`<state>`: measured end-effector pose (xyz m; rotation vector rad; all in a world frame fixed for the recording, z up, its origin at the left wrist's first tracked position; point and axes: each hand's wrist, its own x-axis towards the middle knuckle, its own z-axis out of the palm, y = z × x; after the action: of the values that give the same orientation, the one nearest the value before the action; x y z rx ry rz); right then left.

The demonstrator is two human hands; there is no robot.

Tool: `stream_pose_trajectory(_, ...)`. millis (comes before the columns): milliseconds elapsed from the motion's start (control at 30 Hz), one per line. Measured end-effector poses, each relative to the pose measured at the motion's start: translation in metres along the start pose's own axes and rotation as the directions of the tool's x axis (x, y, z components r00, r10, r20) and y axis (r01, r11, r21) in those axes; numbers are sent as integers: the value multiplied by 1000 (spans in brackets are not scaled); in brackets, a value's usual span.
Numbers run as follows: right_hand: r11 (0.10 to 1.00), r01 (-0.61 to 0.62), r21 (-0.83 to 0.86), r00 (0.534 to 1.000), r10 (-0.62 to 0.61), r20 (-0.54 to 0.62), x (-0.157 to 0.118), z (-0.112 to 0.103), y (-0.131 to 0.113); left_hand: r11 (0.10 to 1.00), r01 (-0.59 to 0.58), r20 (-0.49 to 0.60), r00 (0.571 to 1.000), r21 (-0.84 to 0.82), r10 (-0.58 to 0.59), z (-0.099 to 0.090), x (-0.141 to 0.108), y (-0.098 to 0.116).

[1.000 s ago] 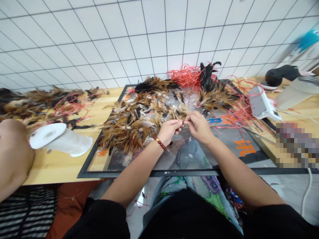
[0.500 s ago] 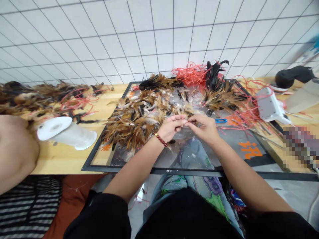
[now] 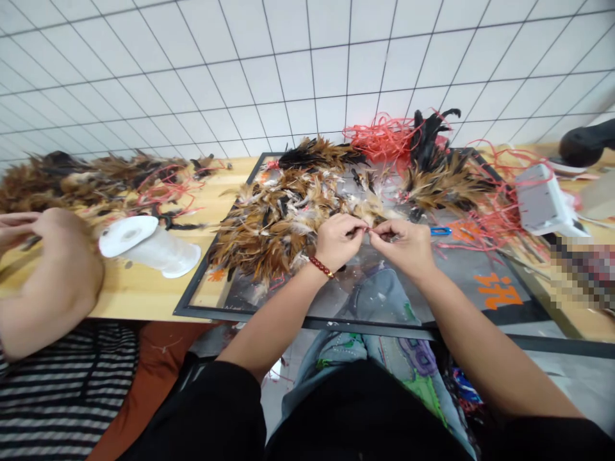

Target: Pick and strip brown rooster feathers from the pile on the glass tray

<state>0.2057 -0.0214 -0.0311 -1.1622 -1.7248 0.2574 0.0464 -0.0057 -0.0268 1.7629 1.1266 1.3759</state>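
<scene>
A white cylindrical spool sits left of the brown feather heap. Left hand and right hand pinch a tiny unclear item between closed fingertips; rightward, a slim blue tool, tangled red strands, white box.

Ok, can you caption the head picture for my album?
Left hand and right hand close together beside heaped brown feathers.

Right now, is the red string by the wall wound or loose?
Loose: the red string lies in a tangled heap, strands looping outward.
</scene>
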Motion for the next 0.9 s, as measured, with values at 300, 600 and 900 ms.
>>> stream_pose_trajectory(300, 961, -51, 271, 996, 27, 89, -3, 8, -12, 999, -49, -38, 998, 15, 49, 0, -4, -5)
stream_pose_trajectory(600, 860, -196, 470, 977, 128, 173, -4, 14, 1, 999, 20, -104, 994, -45, -25, 1, -8, 1)
stream_pose_trajectory(900, 818, -316, 481, 948, 293, 124, -1, 14, 4, 937, 200, -25, 976, -285, -216, 14, -3, -9)
